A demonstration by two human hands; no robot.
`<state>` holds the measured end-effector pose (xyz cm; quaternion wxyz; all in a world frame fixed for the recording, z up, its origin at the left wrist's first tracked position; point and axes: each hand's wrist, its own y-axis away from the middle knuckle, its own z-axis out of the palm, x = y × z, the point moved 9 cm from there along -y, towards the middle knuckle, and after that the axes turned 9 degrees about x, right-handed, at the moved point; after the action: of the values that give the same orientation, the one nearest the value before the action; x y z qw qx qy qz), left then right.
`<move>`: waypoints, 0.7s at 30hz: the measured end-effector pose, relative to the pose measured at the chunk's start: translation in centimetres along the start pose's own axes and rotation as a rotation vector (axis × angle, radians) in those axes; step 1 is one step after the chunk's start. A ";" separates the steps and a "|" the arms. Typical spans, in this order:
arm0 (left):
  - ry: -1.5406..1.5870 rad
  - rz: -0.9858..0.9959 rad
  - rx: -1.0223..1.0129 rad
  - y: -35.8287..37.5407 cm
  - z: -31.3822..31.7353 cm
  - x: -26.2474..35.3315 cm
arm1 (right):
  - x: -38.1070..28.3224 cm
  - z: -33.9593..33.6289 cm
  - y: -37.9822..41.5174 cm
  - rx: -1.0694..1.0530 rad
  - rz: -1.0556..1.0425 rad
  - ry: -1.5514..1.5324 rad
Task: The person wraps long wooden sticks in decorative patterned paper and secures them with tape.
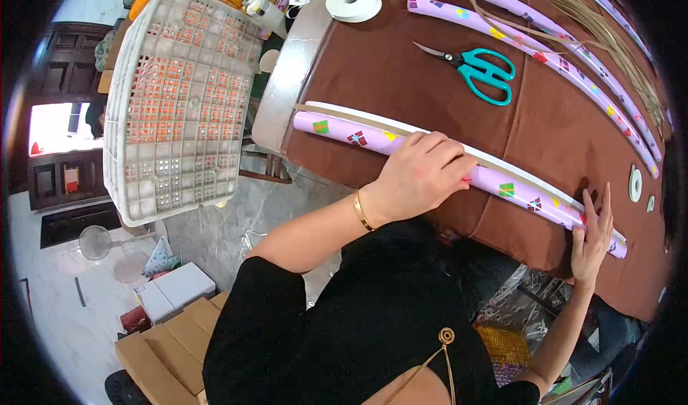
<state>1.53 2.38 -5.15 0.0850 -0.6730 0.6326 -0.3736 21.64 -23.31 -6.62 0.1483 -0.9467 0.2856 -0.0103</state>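
Observation:
A lilac roll of patterned paper (pixel 523 191) with small gift motifs lies along the near table edge. A white paper edge and a thin tan strip (pixel 358 117) run along its far side. Across its middle, my left hand (pixel 423 172) presses with curled fingers, the fingertips partly hidden. My right hand (pixel 593 236) rests at the roll's right end, its fingers stretched out and the thumb apart. Beyond the roll lie scissors with teal handles (pixel 489 75), their blades slightly apart.
Brown cloth (pixel 559 129) covers the table. A white tape roll (pixel 353 2) sits at the far left, a smaller tape roll (pixel 635 183) at right. More patterned lilac rolls (pixel 530 45) and tan strips (pixel 609 32) lie beyond. A white plastic crate (pixel 188 107) stands left, cardboard (pixel 168 351) below.

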 end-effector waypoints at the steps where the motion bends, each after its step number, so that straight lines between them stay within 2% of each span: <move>1: 0.011 0.005 0.018 -0.1 -0.1 0.0 | -0.1 0.0 -0.1 0.002 -0.001 -0.002; 15: 0.055 -0.029 -0.009 -0.9 0.2 -0.9 | 1.0 0.9 -0.9 -0.027 0.025 0.024; 17: 0.088 -0.051 -0.059 -1.0 0.5 -1.0 | 0.1 0.6 -1.5 -0.015 0.036 -0.032; 21: 0.008 0.008 -0.102 -1.5 0.5 -0.5 | -0.2 -0.2 -1.7 0.003 0.040 -0.030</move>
<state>3.04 2.87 -4.85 0.0496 -0.6723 0.6540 -0.3434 22.40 -21.90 -5.90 0.1541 -0.9407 0.3022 0.0063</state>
